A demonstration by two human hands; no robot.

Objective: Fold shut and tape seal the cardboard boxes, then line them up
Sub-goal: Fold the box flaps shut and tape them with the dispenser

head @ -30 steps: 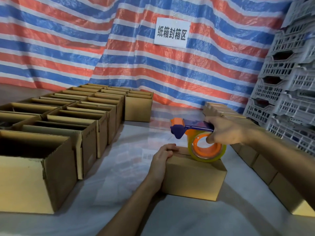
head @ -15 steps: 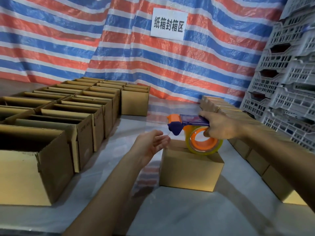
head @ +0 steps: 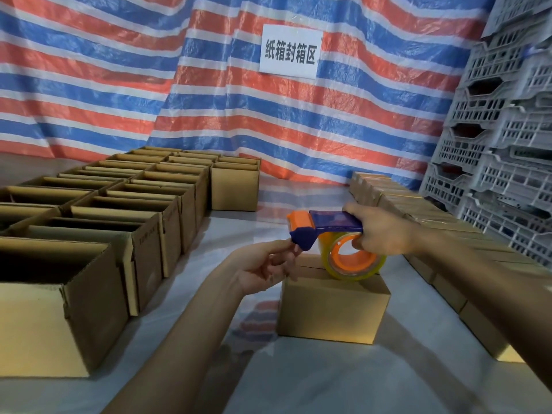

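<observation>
Your right hand point(head: 379, 234): gripping orange-and-blue tape dispenser point(head: 325, 225), roll on box top
Your left hand point(head: 263, 267): pinching dispenser's blue nose
Box: closed brown cardboard box point(head: 331, 306), mid-floor, between open boxes point(head: 143, 234) and closed row point(head: 448, 282)

My left hand point(head: 263, 270) and my right hand point(head: 379, 234) are both bare, uncovered down to the wrists. Behind the left wrist my left forearm point(head: 185, 333) is bare as well, long and slender, as far back as I can see. My right forearm point(head: 478, 279), behind its hand, is bare too, mostly shadowed and slightly blurred.
</observation>
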